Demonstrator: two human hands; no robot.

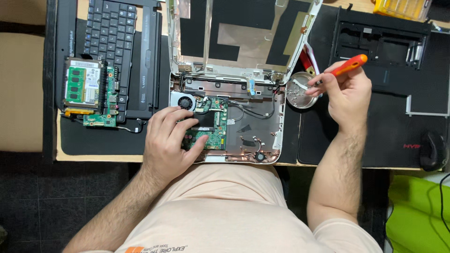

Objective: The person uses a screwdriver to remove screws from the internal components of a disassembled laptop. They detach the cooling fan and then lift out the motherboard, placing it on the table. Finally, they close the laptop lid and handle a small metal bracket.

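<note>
Two hands: right grip (344,89) clenched on orange-handled screwdriver (344,68), tip down-left toward metal dish (300,91); left (171,140) flat, released, on green motherboard (215,133).

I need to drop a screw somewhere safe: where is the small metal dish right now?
In the head view, the round metal dish sits right of the opened laptop base, by its hinge corner, just under the right hand holding the orange-handled screwdriver.

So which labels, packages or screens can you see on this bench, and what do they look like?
Memory module label: white rectangle on the green board, far left.
Mouse pad logo: small red lettering, right edge, beside the black mouse.
Laptop lid shell: top centre, screen removed, silver foil and black patches.
</note>
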